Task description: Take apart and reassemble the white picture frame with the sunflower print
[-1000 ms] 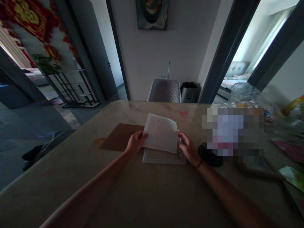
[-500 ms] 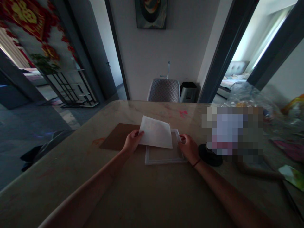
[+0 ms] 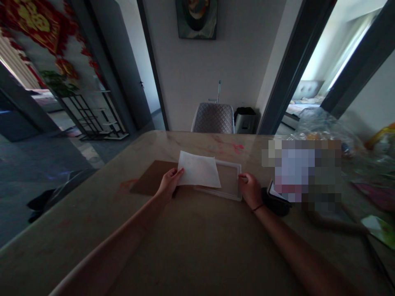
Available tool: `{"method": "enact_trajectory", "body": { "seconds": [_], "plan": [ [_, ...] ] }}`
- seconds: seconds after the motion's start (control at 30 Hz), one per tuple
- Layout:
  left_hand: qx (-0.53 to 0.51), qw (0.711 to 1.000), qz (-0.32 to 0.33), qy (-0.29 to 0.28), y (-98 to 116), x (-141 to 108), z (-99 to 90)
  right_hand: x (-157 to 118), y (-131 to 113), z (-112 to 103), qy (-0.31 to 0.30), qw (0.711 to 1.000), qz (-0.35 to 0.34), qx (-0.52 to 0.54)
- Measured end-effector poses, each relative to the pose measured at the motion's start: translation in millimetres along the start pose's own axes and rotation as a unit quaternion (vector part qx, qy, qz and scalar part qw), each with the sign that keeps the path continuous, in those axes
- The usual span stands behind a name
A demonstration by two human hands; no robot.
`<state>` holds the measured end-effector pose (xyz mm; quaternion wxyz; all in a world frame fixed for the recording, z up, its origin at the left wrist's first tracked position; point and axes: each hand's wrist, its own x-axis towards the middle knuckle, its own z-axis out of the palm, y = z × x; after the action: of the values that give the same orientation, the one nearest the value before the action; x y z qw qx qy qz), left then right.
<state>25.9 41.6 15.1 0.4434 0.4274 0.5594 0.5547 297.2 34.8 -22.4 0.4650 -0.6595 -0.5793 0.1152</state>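
Note:
My left hand [image 3: 169,182] pinches the left edge of a white sheet [image 3: 200,169], raised over the table [image 3: 185,246]. Below the sheet, to its right, a thin white rectangular frame [image 3: 240,181] shows its right end and part of its long sides; the rest is hidden. The fingers of my right hand [image 3: 250,190] are closed on the frame's right side. A brown board [image 3: 148,181] lies flat on the left, partly covered by my left hand and the sheet.
Right of my right hand are a black object [image 3: 277,205] and a blurred-out area. Clear plastic wrapping [image 3: 321,123] and a green-white packet [image 3: 381,230] are farther right. A quilted chair [image 3: 214,118] stands beyond the table's far edge.
The frame has turned and its near edge has moved away from me. The sheet has shifted slightly left. My right hand has moved a little to the right, still at the frame.

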Motion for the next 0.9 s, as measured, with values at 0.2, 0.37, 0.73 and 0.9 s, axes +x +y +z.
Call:
{"method": "enact_trajectory", "body": {
  "seconds": [0.2, 0.37, 0.73, 0.9],
  "plan": [
    [-0.014, 1.0, 0.001, -0.002, 0.6, 0.4, 0.2, -5.2, -6.6, 1.7, -0.03, 0.994, 0.022, 0.102],
    [-0.01, 1.0, 0.003, -0.008, 0.1, 1.1, -0.2, -10.2, -8.1, 8.1, -0.116, 0.976, 0.001, 0.183],
    [0.033, 0.999, 0.027, -0.016, -2.2, -3.3, 4.4, -18.9, -18.8, 1.2, -0.159, 0.965, -0.202, 0.044],
    [0.049, 0.998, 0.031, -0.02, -5.1, -1.3, 4.4, -24.4, -21.4, 4.4, -0.199, 0.937, -0.285, -0.043]
  ]
}}
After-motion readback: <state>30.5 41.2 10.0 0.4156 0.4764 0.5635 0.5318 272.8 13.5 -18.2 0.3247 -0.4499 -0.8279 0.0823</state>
